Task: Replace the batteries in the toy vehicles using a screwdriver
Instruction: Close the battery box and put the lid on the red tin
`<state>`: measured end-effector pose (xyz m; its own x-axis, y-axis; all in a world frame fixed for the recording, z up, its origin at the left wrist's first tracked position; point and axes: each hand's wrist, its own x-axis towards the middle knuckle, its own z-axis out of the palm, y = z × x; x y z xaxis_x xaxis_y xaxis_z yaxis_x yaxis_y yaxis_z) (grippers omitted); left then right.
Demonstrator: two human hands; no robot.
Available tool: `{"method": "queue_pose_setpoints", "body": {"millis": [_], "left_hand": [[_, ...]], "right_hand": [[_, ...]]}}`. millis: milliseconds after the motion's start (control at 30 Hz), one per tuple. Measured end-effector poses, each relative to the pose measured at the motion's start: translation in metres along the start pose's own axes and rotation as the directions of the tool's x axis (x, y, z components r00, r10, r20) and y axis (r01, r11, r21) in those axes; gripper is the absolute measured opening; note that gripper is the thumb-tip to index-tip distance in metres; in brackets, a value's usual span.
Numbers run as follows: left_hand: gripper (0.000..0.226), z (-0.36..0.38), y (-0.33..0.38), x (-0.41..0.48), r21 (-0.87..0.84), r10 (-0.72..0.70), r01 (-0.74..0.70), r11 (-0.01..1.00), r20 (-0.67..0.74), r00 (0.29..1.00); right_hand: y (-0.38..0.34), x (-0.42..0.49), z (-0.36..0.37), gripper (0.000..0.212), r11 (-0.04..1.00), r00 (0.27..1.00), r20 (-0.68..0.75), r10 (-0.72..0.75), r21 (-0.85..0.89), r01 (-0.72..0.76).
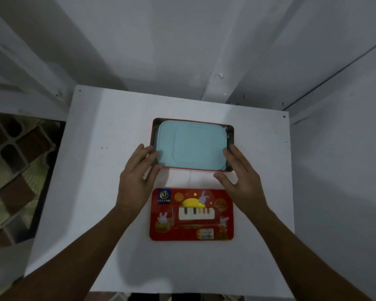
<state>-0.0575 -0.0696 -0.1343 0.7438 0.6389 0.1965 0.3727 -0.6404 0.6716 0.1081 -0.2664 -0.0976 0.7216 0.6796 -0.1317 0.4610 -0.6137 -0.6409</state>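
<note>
Fingers (149, 154) of the left hand (135, 177) lie almost straight against the left wall of the red tin (192, 122), which I see in the middle of the white bench (91, 192). A light blue case (191, 146) fills the tin. The red lid (191, 215) lies flat on the near side of it. The right hand (245, 181), with fingers spread, touches the right side of the tin.

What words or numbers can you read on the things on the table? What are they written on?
"KF": gold logo on the blue patch of the red lid.
"KEE FU": under that logo; the end letters are blurred.
White sticker on the lid: print too small to read.
Blue box: no writing shows.
</note>
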Motion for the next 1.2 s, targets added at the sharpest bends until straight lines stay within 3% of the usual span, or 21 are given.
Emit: {"method": "queue_pose_setpoints", "body": {"millis": [100, 200, 300, 367, 500, 667, 833, 933, 1067, 1200], "left_hand": [[0.055, -0.006, -0.007, -0.031, -0.049, -0.036, 0.044, 0.998, 0.145, 0.989], [0.088, -0.011, -0.001, -0.058, -0.040, -0.152, 0.197, 0.980, 0.491, 0.858], [0.121, -0.007, -0.008, -0.073, 0.077, -0.064, 0.019, 0.997, 0.643, 0.763], [0.135, -0.003, -0.014, -0.076, 0.142, -0.076, -0.036, 0.989, 0.707, 0.703], [0.142, -0.002, -0.019, -0.078, 0.185, -0.060, -0.110, 0.977, 0.727, 0.683], [0.129, -0.016, -0.013, -0.070, 0.149, -0.020, -0.130, 0.980, 0.729, 0.685], [0.126, -0.055, 0.005, -0.029, 0.100, 0.168, -0.285, 0.953, 0.608, 0.776], [0.123, -0.067, 0.015, 0.019, 0.126, 0.228, -0.361, 0.924, 0.576, 0.785], [0.127, -0.052, 0.013, 0.078, 0.179, 0.222, -0.399, 0.900, 0.599, 0.769], [0.133, -0.034, 0.005, 0.105, 0.174, 0.128, -0.327, 0.929, 0.676, 0.726]], "right_hand": [[0.008, -0.022, 0.005, 0.074, 1.000, 0.999, 0.033, 0.020, -0.022, -0.019], [0.014, -0.048, 0.011, 0.081, 1.000, 0.993, 0.113, 0.019, 0.011, -0.020], [0.032, -0.068, 0.018, 0.093, 0.998, 0.951, 0.305, 0.050, -0.058, -0.034], [0.043, -0.073, 0.023, 0.111, 0.989, 0.898, 0.439, 0.017, -0.140, 0.049], [0.053, -0.078, 0.027, 0.133, 0.944, 0.826, 0.563, -0.035, -0.254, 0.213], [0.048, -0.075, 0.020, 0.120, 0.925, 0.844, 0.510, -0.165, -0.216, 0.312], [0.019, -0.050, -0.019, 0.113, 0.896, 0.852, 0.428, -0.301, -0.178, 0.406], [0.003, -0.013, -0.043, 0.110, 0.864, 0.850, 0.374, -0.371, -0.196, 0.463], [0.003, 0.043, -0.047, 0.120, 0.885, 0.871, 0.393, -0.296, -0.230, 0.404], [0.011, 0.073, -0.040, 0.123, 0.886, 0.882, 0.414, -0.224, -0.292, 0.362]]}}
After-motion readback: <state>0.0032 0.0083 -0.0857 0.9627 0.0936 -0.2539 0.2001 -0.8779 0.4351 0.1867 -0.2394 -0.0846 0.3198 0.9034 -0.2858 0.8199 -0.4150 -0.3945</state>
